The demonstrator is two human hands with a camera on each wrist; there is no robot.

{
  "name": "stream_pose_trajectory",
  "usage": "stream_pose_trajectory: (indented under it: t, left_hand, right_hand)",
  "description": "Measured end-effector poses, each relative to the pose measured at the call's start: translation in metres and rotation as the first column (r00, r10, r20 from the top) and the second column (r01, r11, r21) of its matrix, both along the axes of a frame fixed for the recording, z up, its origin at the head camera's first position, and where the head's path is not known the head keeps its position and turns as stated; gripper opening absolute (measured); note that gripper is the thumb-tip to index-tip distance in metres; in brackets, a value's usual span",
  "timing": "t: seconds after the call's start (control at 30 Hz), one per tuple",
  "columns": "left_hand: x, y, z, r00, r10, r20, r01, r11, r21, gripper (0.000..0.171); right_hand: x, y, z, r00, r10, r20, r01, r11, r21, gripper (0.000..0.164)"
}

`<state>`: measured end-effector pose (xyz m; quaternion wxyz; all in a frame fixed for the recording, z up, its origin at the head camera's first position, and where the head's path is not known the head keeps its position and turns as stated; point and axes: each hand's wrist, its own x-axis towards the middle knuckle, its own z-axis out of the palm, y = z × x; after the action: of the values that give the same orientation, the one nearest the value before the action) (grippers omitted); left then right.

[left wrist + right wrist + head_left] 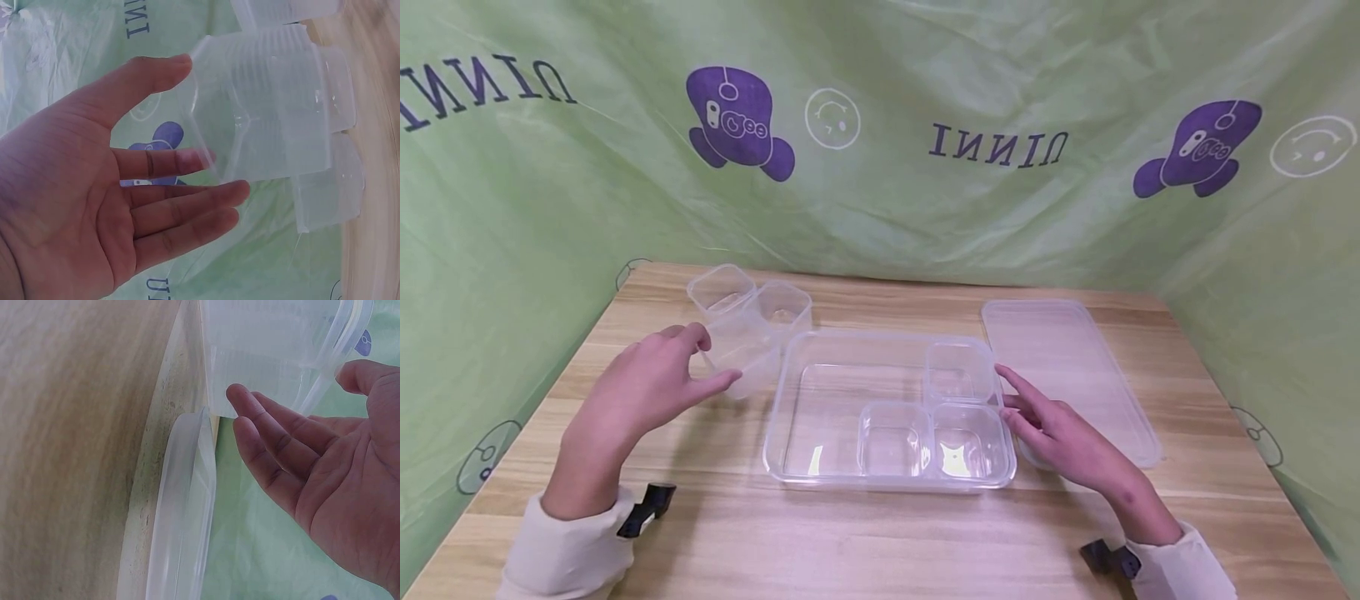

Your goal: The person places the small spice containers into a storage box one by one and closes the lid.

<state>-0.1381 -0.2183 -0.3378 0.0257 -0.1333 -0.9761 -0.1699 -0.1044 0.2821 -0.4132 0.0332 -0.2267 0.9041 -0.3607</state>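
Note:
My left hand (651,375) holds a small clear plastic container (741,346) at its rim, thumb on one side and index finger on the other. In the left wrist view this container (269,119) overlaps two similar cups standing behind it. A large clear rectangular box (842,337) stands mid-table with three small square cups inside: one cup (958,367) at the back right, another cup (891,437) at the front and a third cup (966,442) in the front right corner. Fingers extended, my right hand (1063,437) rests its fingertips at the box's right wall.
Two more small cups stand at the back left, one cup (722,287) left of the other cup (786,304). A flat clear lid (1067,367) lies right of the box, partly under my right hand in the head view. A green printed curtain (880,208) surrounds the wooden table (820,542).

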Motion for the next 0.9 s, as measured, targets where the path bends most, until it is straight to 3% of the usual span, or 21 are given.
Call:
stream_pose_trajectory:
  t: [0.23, 0.37, 0.7, 0.9]
  left_hand:
    - [0.0008, -0.0025, 0.0034, 0.997, 0.005, -0.071, -0.003, 1.000, 0.023, 0.056]
    - [0.0012, -0.0027, 0.0035, 0.988, 0.012, -0.154, -0.005, 0.999, 0.046, 0.054]
    - [-0.0013, 0.0019, -0.0011, 0.924, -0.009, -0.382, 0.058, 0.991, 0.118, 0.049]
    - [-0.0048, 0.0062, -0.0036, 0.894, -0.022, -0.447, 0.097, 0.985, 0.145, 0.051]
  right_hand:
    - [0.0008, -0.0007, 0.0009, 1.000, -0.005, 0.010, 0.005, 1.000, 0.001, 0.059]
    - [0.0013, -0.0007, 0.0010, 1.000, -0.002, 0.013, 0.002, 1.000, -0.004, 0.059]
    - [0.0011, -0.0004, -0.0005, 1.000, -0.001, 0.007, 0.001, 1.000, -0.001, 0.059]
    - [0.0005, -0.0002, -0.0003, 1.000, -0.004, 0.004, 0.004, 1.000, 0.005, 0.059]
